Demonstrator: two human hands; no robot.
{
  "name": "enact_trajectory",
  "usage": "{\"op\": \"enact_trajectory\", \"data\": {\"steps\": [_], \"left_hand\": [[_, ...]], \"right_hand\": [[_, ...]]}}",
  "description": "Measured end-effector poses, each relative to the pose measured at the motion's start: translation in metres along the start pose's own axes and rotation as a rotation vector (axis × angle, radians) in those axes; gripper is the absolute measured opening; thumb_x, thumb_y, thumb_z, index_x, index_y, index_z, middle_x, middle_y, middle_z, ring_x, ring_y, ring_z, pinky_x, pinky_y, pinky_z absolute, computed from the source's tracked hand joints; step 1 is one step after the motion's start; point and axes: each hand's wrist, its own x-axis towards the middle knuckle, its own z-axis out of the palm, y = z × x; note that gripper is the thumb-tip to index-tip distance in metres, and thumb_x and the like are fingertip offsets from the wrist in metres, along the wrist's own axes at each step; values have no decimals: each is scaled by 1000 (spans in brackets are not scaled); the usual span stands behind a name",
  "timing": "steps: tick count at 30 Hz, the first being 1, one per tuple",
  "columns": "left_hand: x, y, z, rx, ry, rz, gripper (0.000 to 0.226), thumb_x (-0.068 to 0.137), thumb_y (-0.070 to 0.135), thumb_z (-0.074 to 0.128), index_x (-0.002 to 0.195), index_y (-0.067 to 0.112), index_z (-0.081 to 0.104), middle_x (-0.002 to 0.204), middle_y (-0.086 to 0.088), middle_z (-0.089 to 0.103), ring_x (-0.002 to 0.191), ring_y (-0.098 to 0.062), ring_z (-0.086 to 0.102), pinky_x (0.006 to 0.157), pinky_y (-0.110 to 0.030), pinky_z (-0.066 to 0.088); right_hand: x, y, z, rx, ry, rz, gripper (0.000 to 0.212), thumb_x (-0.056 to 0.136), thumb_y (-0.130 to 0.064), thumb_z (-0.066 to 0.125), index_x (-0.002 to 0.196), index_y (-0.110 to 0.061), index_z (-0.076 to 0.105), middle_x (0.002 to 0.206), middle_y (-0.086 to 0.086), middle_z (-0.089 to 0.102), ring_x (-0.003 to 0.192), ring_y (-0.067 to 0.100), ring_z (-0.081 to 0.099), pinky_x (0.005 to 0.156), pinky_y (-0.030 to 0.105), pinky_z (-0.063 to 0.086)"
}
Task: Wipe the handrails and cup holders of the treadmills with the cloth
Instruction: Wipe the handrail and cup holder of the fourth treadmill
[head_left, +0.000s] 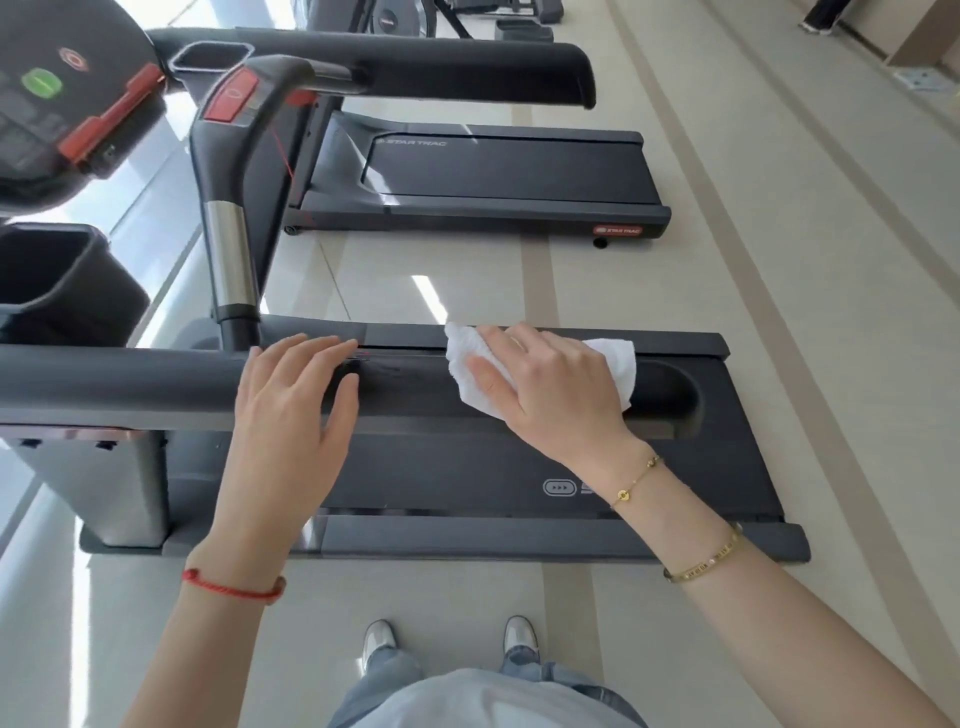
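Cloth (540, 364) pressed flat under right hand (550, 384), fingers (493, 371) spread for contact on handrail (130, 384); left hand (291, 410) rests open alongside, likely bracing.

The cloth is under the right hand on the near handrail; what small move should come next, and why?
Probably slide the right hand with the white cloth along the near handrail toward its rounded free end. The cloth lies short of that end, so that stretch looks not yet covered. The left hand rests flat on the rail and can steady the person.
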Motion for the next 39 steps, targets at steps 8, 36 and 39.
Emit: {"op": "enact_trajectory", "data": {"steps": [8,36,39], "left_hand": [[4,-51,-21,1,-37,62,36,98,18,52,132,11,56,129,-5,59,126,-27,46,117,-51,23],[28,-97,-43,-57,-150,158,26,98,18,51,120,15,66,111,2,67,101,-23,56,113,-50,27],[27,-95,-42,-65,-138,146,26,98,18,51,119,15,66,110,2,67,102,-24,56,114,-49,26]], "right_hand": [[38,-85,20,-7,31,1,45,101,-48,31,113,-22,65,81,-2,65,62,20,59,55,26,29],[39,-112,31,-54,170,208,32,98,-43,42,90,-22,66,69,-5,60,62,20,54,61,32,40],[57,-119,30,-67,54,265,38,94,-45,36,70,-22,54,59,-4,56,53,24,53,50,30,29]]}}
